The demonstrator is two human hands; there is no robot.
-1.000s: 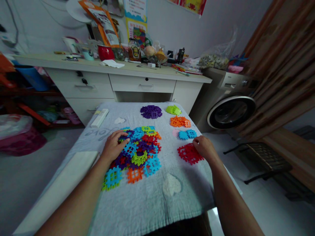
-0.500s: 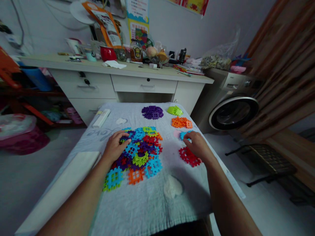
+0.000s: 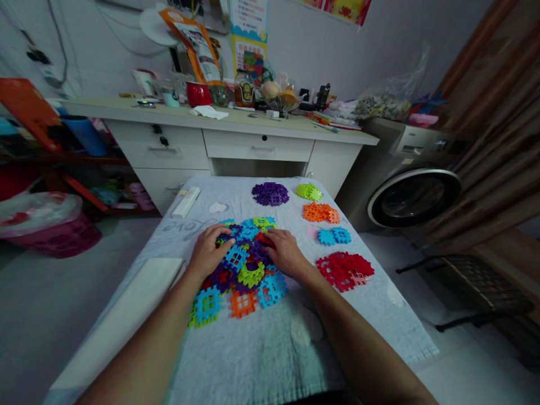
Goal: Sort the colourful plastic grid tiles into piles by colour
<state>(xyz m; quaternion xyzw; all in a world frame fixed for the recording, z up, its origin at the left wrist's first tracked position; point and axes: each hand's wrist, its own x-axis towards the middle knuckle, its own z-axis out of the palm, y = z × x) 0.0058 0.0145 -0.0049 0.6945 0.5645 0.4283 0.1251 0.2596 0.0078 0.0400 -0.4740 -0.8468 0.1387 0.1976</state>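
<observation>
A mixed pile of plastic interlocking building pieces (image 3: 236, 257), blue, purple, red, orange and yellow-green, lies on the cloth in front of me. My left hand (image 3: 206, 252) rests on its left side, thumb and fingers apart. On the opposite side, my right hand (image 3: 288, 254) touches the pile by a red piece (image 3: 264, 238), its fingers curved and the thumb apart. Single-colour groups lie separately: purple pieces (image 3: 270, 194) at the back, then green pieces (image 3: 309, 192), orange pieces (image 3: 320, 212), blue pieces (image 3: 334, 236) and red pieces (image 3: 343, 270) down the right side.
The cloth-covered table (image 3: 261, 360) bears a white box (image 3: 186, 202) at the back left and a long white slab (image 3: 122, 315) along its left edge. Beyond stand a drawer desk (image 3: 169, 147) and a washing machine (image 3: 409, 185). A stool (image 3: 476, 281) is at the right.
My right hand has moved left from the blue pieces to the mixed pile, uncovering the blue and red groups. My left hand stays on the pile. The view has shifted slightly left.
</observation>
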